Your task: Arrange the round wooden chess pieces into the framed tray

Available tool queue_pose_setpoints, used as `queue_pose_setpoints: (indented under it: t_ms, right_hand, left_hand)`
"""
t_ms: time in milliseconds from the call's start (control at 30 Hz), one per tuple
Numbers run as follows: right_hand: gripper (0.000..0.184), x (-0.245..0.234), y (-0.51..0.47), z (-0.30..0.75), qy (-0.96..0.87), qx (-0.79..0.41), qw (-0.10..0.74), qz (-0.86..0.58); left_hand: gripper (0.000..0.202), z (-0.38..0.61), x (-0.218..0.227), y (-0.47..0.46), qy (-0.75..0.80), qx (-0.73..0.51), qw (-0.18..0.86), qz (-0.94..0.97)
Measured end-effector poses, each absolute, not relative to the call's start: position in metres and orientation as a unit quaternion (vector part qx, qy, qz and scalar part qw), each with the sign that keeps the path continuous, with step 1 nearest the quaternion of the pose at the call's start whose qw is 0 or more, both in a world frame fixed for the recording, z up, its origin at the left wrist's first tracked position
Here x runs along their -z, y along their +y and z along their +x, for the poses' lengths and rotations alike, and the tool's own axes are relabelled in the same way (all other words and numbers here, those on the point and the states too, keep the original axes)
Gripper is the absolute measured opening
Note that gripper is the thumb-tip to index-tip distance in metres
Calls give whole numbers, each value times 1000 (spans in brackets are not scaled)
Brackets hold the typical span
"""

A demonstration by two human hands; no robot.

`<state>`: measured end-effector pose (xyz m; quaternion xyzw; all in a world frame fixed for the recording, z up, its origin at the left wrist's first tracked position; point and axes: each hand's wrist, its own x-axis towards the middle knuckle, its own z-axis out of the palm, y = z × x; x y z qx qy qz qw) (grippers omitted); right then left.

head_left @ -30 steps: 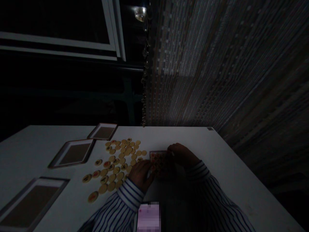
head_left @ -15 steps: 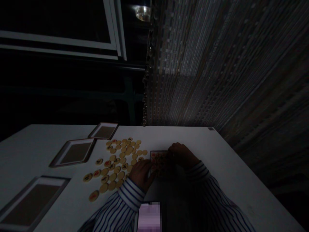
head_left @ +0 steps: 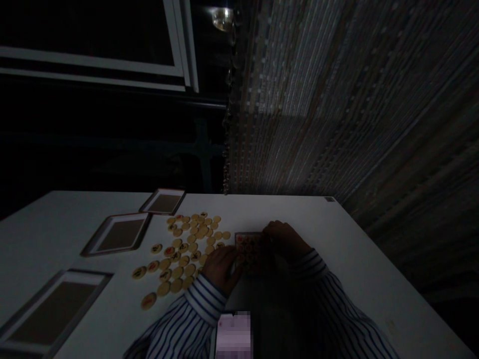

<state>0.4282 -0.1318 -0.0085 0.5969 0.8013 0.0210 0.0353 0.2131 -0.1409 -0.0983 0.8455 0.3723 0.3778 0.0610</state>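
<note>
A small shallow box (head_left: 243, 234) filled with rows of round Chinese chess pieces (head_left: 248, 248) lies on the white table in front of me, its near part lost in shadow. My left hand (head_left: 221, 267) is at the box's left side, thumb and fingers curled at its edge. At the far right corner, my right hand (head_left: 286, 241) bends its fingers over the rim. Left of the box spreads a heap of loose wooden Chinese chess pieces (head_left: 186, 260), some showing red or black characters, others blank side up.
Three shallow open trays (head_left: 128, 245) stand in a slanting row on the left of the white table (head_left: 359, 279). A bead curtain (head_left: 284, 149) hangs beyond the far edge. A pixelated pinkish patch (head_left: 234, 334) lies at the near edge. The scene is dim.
The whole view has shifted slightly. Both hands stay at the box's sides, with the left fingers moved only a little; the loose pieces lie as before.
</note>
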Motion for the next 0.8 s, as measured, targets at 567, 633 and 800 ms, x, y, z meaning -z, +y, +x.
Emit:
queue_pose_setpoints:
  t_ms: [567, 633, 800]
  right_hand:
    - [20, 7, -133, 432, 798, -14, 48, 601]
    - [21, 7, -133, 432, 796, -17, 49, 603]
    - [20, 6, -133, 431, 798, -19, 62, 599]
  left_hand:
    - [31, 210, 94, -138, 348, -338, 30, 874]
    - [30, 210, 93, -139, 351, -343, 35, 870]
    - [29, 210, 93, -139, 353, -349, 33, 867]
